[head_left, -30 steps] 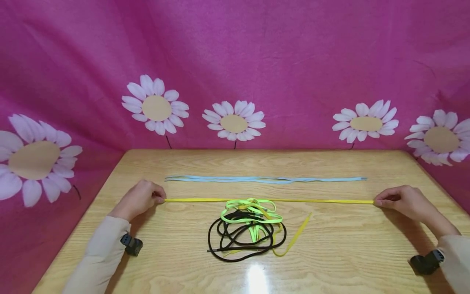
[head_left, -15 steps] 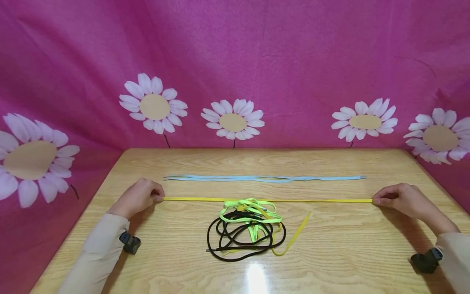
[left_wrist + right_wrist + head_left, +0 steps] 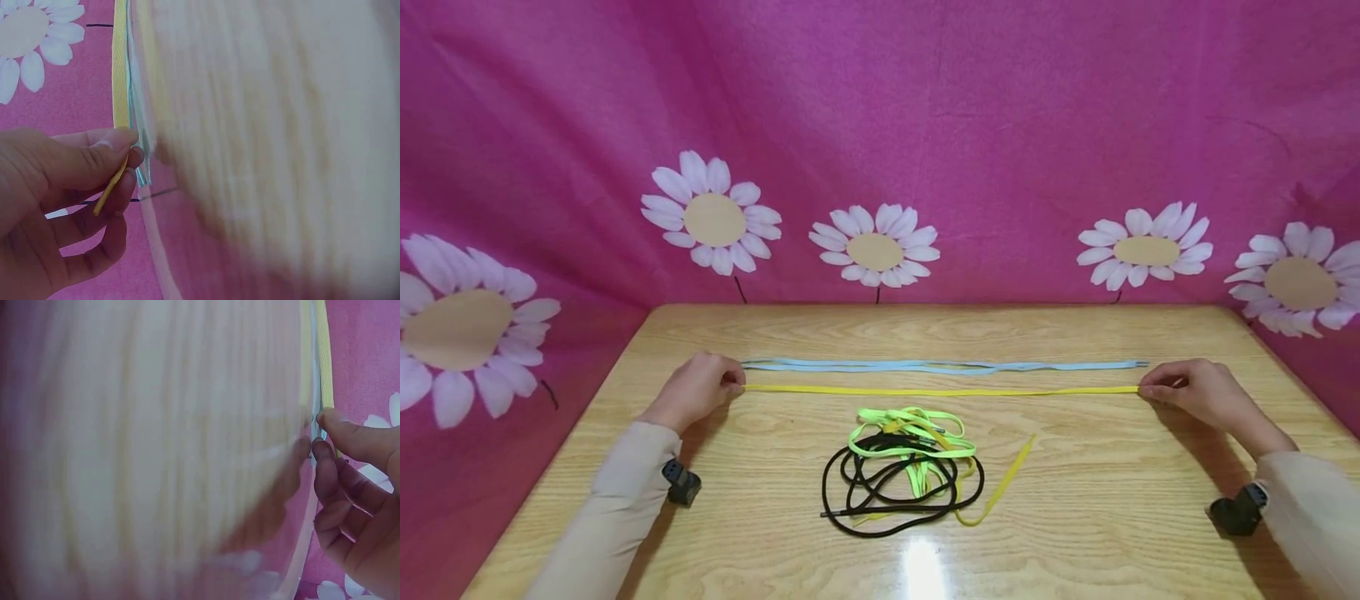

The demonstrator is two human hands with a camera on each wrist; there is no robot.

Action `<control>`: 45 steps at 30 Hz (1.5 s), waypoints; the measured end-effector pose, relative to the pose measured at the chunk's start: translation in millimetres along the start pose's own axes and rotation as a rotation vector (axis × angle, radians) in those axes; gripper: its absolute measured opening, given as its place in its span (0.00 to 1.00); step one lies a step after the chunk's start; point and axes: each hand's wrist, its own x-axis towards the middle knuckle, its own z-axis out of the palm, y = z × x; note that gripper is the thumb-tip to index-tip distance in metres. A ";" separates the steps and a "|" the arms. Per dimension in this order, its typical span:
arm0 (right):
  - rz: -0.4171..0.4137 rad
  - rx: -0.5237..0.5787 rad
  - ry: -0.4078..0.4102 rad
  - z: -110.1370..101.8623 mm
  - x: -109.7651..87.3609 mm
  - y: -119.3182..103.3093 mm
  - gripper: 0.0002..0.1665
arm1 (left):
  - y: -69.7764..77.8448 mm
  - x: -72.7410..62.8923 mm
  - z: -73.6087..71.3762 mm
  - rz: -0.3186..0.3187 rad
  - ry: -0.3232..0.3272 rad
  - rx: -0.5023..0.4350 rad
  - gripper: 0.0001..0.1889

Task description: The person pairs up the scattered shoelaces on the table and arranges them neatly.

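A flat yellow shoelace (image 3: 940, 392) is stretched sideways between both hands. My left hand (image 3: 698, 388) pinches one end between thumb and fingers; in the left wrist view a short yellow tip (image 3: 107, 195) sticks out below the thumb. At the other end my right hand (image 3: 1202, 395) pinches the lace the same way. Just beyond it, roughly parallel, a light blue shoelace (image 3: 880, 365) lies in several strands on the table. Closer to the person than the stretched lace sits a loose tangle of a black round lace (image 3: 895, 506), a neon green lace (image 3: 958, 450) and another yellow lace (image 3: 1011, 475).
The wooden table (image 3: 737, 533) reaches back to a magenta cloth (image 3: 1000, 125) printed with white daisies. That cloth also hangs at the left and right sides. A bright light reflection shows near the table's front.
Both hands have moved away from the person and slightly inward, carrying the yellow lace off the tangle toward the blue one. The lace sags a little now. The tangle stays put.
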 end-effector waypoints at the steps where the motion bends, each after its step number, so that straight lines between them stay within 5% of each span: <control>1: 0.000 0.001 -0.004 -0.2 0.4 -0.3 0.03 | -0.7 -0.5 0.5 0.002 0.001 0.002 0.06; 14: 0.007 -0.005 0.000 0.3 1.4 4.4 0.05 | -3.3 -2.4 0.8 0.010 0.013 0.010 0.07; 32: 0.031 0.006 -0.032 0.2 1.6 3.7 0.04 | -10.0 -5.1 -2.4 -0.086 -0.002 0.015 0.08; 45: 0.032 0.015 -0.061 1.5 3.1 5.8 0.03 | -11.9 -5.7 -3.2 -0.098 -0.015 0.019 0.07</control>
